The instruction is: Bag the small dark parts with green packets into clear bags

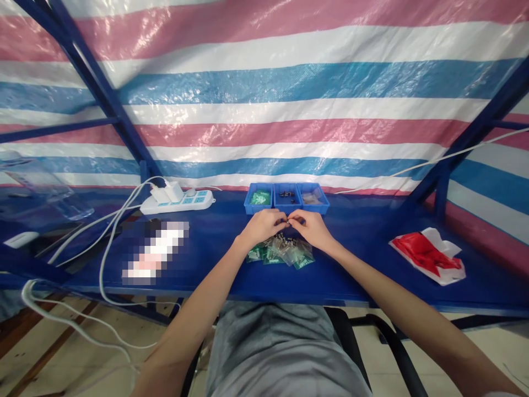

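Observation:
My left hand [266, 223] and my right hand [308, 225] meet above the blue table [351, 237], fingertips pinched together. Something tiny and dark is between them, too small to name. Just below lies a pile of small clear bags [283, 249] with green and metallic bits inside, partly covered by my hands. Right behind my fingers stand three small blue bins side by side. In the left bin [259, 210] are green pieces, in the middle bin [285, 205] small black parts, and in the right bin [318, 208] clear plastic pieces.
A white power strip [177, 208] with plugged-in chargers sits at the back left, its white cables [108, 259] hanging over the table edge. A red and white plastic bag [430, 256] lies at the right. A clear bottle [53, 190] is at the far left. Blue frame bars slope up both sides.

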Motion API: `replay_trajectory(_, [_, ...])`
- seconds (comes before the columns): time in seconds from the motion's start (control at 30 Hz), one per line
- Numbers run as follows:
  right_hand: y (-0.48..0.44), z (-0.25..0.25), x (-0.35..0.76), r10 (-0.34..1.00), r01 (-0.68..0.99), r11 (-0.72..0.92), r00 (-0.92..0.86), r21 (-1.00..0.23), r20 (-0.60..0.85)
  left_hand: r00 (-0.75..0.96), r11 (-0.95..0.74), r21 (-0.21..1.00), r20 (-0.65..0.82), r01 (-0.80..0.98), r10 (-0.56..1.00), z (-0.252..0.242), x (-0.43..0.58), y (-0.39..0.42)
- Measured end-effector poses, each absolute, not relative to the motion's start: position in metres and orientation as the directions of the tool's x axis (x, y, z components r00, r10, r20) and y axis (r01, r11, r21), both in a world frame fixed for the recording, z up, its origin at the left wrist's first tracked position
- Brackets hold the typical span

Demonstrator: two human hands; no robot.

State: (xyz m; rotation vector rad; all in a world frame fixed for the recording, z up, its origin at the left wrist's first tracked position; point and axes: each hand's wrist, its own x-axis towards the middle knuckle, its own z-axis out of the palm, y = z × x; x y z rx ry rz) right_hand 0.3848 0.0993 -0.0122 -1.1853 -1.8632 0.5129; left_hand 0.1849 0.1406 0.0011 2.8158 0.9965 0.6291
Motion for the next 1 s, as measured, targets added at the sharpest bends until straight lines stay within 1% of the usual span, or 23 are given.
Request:
replay_trajectory(0.13, [0.099, -0.0105, 0.3861, 0.889, 0.548, 0.447, -0.19, -0.707, 0.416, 0.703, -0.787, 0.209, 0.358, 0.581, 0.614, 0.0017, 0.185, 0.1397])
replay_trajectory(0.33, [0.1001, -0.0116, 0.3864, 0.871, 0.628, 0.48, -0.258, -0.612, 0.418, 0.696, -0.782, 0.243, 0.359, 0.574, 0.622, 0.0017, 0.1856, 0.1393])
replay_trajectory(0.63, [0.1015, -0.014, 0.3889, 0.864, 0.682, 0.488, -0.288, -0.544, 0.413, 0.677, -0.778, 0.269, 0.386, 0.567, 0.627, 0.0056, 0.1846, 0.1367])
replay_trajectory(0.8, [0.1023, -0.0155, 0.388, 0.878, 0.675, 0.465, -0.266, -0.573, 0.399, 0.676, -0.803, 0.266, 0.437, 0.533, 0.594, 0.005, 0.1854, 0.1374])
replay_trajectory(1.0, [0.1019, -0.0149, 0.3863, 0.875, 0.685, 0.467, -0.267, -0.559, 0.404, 0.68, -0.796, 0.25, 0.419, 0.551, 0.602, 0.0019, 0.1868, 0.1377])
